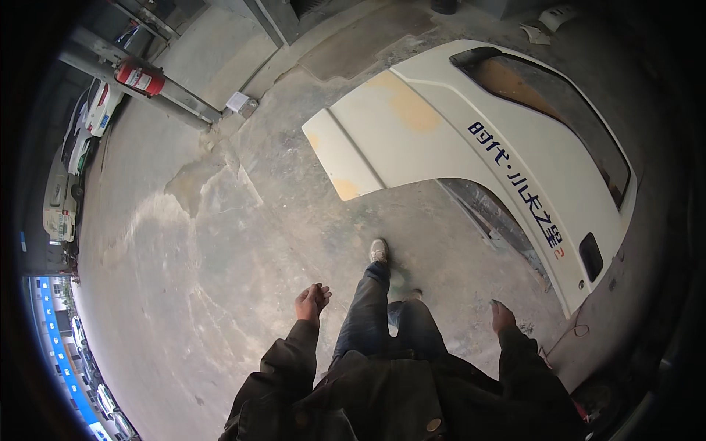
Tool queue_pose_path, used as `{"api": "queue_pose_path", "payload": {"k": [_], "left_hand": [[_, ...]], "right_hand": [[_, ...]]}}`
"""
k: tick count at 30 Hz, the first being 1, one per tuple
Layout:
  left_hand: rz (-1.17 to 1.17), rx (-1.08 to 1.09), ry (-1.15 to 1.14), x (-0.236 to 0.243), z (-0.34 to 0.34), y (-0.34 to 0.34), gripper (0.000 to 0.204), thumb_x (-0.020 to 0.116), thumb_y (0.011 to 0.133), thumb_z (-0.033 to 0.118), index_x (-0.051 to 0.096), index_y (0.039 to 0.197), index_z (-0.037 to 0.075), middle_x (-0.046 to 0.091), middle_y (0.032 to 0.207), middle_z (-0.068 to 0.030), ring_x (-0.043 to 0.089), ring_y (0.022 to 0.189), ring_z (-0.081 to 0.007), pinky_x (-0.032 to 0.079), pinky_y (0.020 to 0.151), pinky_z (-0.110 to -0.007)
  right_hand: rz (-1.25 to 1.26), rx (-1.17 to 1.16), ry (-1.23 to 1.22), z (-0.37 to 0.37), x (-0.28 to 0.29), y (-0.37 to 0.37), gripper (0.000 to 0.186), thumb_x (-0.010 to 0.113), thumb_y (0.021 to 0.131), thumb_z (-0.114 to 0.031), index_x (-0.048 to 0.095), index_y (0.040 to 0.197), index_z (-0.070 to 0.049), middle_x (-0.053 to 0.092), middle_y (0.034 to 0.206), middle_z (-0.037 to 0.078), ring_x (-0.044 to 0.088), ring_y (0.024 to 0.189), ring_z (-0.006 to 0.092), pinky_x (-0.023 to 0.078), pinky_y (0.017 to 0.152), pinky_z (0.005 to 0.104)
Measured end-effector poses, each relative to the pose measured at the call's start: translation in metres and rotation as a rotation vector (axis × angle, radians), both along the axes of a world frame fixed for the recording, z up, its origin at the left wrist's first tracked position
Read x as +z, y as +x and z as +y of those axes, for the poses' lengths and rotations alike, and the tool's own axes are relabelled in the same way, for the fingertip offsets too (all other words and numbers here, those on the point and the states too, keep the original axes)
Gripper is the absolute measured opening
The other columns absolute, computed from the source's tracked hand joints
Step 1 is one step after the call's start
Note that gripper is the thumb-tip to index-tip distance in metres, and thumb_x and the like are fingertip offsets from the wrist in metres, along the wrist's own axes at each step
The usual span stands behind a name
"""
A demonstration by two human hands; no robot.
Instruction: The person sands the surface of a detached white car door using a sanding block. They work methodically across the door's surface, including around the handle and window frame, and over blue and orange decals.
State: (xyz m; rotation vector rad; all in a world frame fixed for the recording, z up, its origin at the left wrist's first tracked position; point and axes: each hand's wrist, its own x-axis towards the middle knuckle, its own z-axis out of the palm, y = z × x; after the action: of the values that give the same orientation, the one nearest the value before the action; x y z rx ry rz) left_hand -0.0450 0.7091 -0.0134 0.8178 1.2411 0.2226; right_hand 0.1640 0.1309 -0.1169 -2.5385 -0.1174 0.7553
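Observation:
My left hand (313, 303) hangs in front of me over the concrete floor, its fingers loosely curled together. I see nothing held in it. My right hand (503, 316) hangs lower on the right, with mainly its back and thumb side showing; most of its fingers are hidden. It is nearest to a large cream-white vehicle door panel (441, 140), but apart from it. The panel bears dark lettering, yellowish patches, a window opening and a black handle recess (590, 256). My legs are in mid-stride, one light shoe (379, 251) forward.
A red fire extinguisher (140, 78) is by a metal post (176, 103) at the far left. A small whitish box (240, 104) rests at the post's foot. Parked vehicles (99, 110) line the left side. A thin reddish cable (579, 331) lies near the panel's lower end.

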Motion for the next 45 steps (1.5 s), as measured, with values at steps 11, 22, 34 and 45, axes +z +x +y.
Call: {"api": "queue_pose_path", "payload": {"k": [11, 22, 34, 45], "left_hand": [[0.05, -0.233, -0.001, -0.033, 0.031, 0.085, 0.019, 0.07, 0.105, 0.016, 0.071, 0.115, 0.0, 0.074, 0.104, -0.0086, 0.073, 0.093, -0.0187, 0.061, 0.083, -0.031], [-0.12, -0.099, -0.079, -0.132, 0.101, 0.252, 0.031, 0.066, 0.109, 0.022, 0.066, 0.127, -0.004, 0.075, 0.106, -0.0098, 0.073, 0.092, -0.0209, 0.063, 0.087, -0.035], [-0.045, -0.638, -0.197, -0.146, 0.171, 0.24, 0.03, 0.076, 0.102, 0.018, 0.072, 0.113, -0.01, 0.076, 0.094, -0.0123, 0.074, 0.079, -0.019, 0.06, 0.07, -0.026], [0.051, -0.664, 0.215, -0.228, 0.368, 0.309, 0.029, 0.082, 0.098, 0.023, 0.072, 0.107, -0.003, 0.074, 0.089, -0.0115, 0.071, 0.074, -0.0211, 0.065, 0.075, -0.036]], "right_hand": [[0.031, -1.119, 0.25, -0.066, -0.112, -0.239, 0.065, 0.049, 0.112, -0.048, 0.069, 0.13, 0.011, 0.076, 0.122, 0.023, 0.073, 0.112, 0.0314, 0.058, 0.098, 0.0431], [0.313, -1.333, 0.656, 0.025, 0.015, -0.155, 0.062, 0.049, 0.113, -0.051, 0.071, 0.126, 0.004, 0.078, 0.12, 0.017, 0.08, 0.098, 0.0309, 0.067, 0.085, 0.0442], [0.597, -0.904, 0.65, 0.397, 0.059, 0.005, 0.055, 0.05, 0.113, -0.048, 0.072, 0.121, 0.002, 0.076, 0.112, 0.01, 0.072, 0.1, 0.0209, 0.056, 0.091, 0.0384], [0.285, -1.294, 0.551, 0.373, 0.022, -0.014, 0.07, 0.059, 0.107, -0.055, 0.071, 0.123, 0.012, 0.077, 0.119, 0.017, 0.071, 0.113, 0.0209, 0.051, 0.102, 0.0352]]}}
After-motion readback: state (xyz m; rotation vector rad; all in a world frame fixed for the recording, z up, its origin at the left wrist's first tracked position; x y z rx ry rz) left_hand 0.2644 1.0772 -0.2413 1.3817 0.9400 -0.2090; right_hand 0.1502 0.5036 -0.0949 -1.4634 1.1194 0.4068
